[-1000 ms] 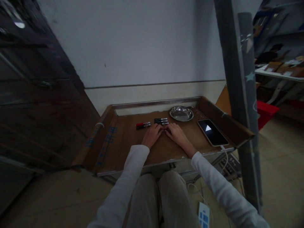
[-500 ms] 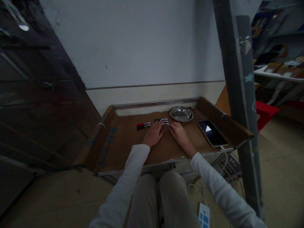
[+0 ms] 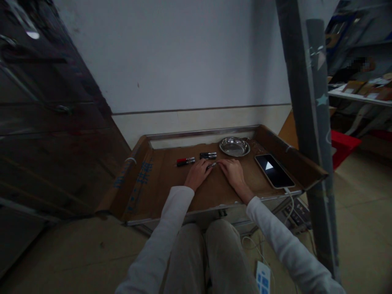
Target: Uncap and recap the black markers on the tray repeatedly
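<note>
phone screen [image 3: 278,176]: white triangle [image 3: 268,165] | cardboard [image 3: 171,192]: blue characters [image 3: 144,172], unreadable

glossy metal dish [image 3: 234,148], matt cardboard [image 3: 168,192], cloth sleeves [image 3: 177,204]

Red marker [image 3: 181,159], black markers [image 3: 206,157]

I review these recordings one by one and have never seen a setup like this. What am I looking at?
There is no machine here: a person works with bare hands, filmed by one head-worn camera looking forward and down. On the cardboard surface lie a red marker beside a black one, more black markers, a shiny metal dish and a phone. The left hand and right hand meet at a slim marker, apparently held between their fingertips; the exact grip is too small to tell.
</note>
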`<move>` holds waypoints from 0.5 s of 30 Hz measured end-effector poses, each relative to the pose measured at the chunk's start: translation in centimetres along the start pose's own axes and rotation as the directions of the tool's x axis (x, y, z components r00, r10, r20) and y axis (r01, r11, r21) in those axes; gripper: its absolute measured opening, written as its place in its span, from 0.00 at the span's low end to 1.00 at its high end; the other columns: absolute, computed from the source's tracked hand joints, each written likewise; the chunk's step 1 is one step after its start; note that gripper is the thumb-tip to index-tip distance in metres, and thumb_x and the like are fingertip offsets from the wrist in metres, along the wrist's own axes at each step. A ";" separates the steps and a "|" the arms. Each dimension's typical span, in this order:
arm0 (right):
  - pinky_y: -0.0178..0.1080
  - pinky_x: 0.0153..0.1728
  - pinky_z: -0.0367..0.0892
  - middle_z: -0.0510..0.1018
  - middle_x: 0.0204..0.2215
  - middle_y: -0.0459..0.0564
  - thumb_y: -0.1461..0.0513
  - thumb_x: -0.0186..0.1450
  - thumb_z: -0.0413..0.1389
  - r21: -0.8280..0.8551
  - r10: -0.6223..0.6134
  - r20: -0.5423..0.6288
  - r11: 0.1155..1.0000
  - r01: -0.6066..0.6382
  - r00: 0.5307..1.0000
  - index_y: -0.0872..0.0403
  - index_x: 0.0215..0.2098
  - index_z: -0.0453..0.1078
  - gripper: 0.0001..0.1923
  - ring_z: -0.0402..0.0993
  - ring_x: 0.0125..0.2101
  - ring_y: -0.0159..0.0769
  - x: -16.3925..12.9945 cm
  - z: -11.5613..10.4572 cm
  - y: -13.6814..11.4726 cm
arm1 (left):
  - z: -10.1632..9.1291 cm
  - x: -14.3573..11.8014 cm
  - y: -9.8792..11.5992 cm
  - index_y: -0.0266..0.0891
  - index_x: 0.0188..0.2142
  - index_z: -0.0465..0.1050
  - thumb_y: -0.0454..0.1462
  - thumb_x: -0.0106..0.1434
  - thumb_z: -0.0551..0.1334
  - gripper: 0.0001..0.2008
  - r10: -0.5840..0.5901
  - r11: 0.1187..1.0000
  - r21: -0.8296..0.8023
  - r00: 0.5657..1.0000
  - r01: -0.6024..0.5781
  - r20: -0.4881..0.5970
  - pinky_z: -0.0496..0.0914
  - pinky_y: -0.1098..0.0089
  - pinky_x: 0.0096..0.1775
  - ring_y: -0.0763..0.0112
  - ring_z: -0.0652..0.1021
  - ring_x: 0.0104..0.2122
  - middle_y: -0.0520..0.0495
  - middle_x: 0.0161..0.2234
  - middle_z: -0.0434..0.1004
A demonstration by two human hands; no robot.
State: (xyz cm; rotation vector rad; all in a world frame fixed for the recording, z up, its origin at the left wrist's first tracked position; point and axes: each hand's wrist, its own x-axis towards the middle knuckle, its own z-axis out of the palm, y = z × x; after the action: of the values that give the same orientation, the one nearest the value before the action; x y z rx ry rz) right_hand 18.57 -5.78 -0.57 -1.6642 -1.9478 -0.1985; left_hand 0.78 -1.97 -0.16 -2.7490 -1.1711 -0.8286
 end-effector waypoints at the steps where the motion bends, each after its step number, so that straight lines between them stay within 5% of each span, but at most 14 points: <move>1: 0.42 0.43 0.60 0.79 0.41 0.50 0.62 0.68 0.47 0.008 -0.015 -0.001 1.000 0.015 1.000 0.50 0.47 0.71 0.14 0.71 0.40 0.42 0.0 0.0 -0.1 | 0.0 0.0 0.0 0.38 0.42 0.69 0.39 0.67 0.53 0.10 0.003 1.000 -0.008 1.000 -0.003 -0.005 0.67 0.67 0.47 0.68 0.73 0.42 0.46 0.40 0.70; 8: 0.42 0.51 0.62 0.68 0.54 0.55 0.65 0.65 0.45 0.260 -0.301 0.045 0.924 0.280 0.953 0.52 0.64 0.48 0.29 0.66 0.51 0.40 0.2 -0.3 -1.0 | -0.8 -0.5 0.3 0.40 0.46 0.67 0.39 0.68 0.51 0.12 -0.070 0.997 -0.033 0.993 0.067 -0.098 0.67 0.67 0.47 0.67 0.73 0.44 0.45 0.43 0.71; 11: 0.44 0.55 0.59 0.60 0.60 0.57 0.64 0.63 0.45 0.288 -0.292 0.019 0.917 0.275 0.956 0.57 0.66 0.40 0.34 0.58 0.58 0.40 0.3 -0.1 -1.0 | -1.7 -1.0 0.7 0.40 0.45 0.68 0.41 0.68 0.50 0.12 -0.172 0.983 0.025 0.961 0.182 -0.217 0.66 0.65 0.48 0.66 0.72 0.44 0.45 0.42 0.72; 15: 0.46 0.56 0.57 0.59 0.60 0.58 0.66 0.64 0.44 0.200 -0.217 -0.004 0.956 0.214 0.976 0.58 0.63 0.49 0.29 0.55 0.59 0.41 0.6 0.6 -0.4 | -2.6 -1.6 1.1 0.41 0.44 0.70 0.41 0.67 0.52 0.12 -0.361 0.894 0.160 0.886 0.418 -0.292 0.65 0.59 0.47 0.59 0.71 0.43 0.42 0.41 0.73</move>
State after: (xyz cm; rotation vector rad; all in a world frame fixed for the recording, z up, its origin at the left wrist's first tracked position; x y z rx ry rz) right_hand 17.92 -5.11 -0.66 -1.3299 -2.0877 -0.0671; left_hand -0.62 -4.40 1.42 -2.1801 -1.6733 -0.9813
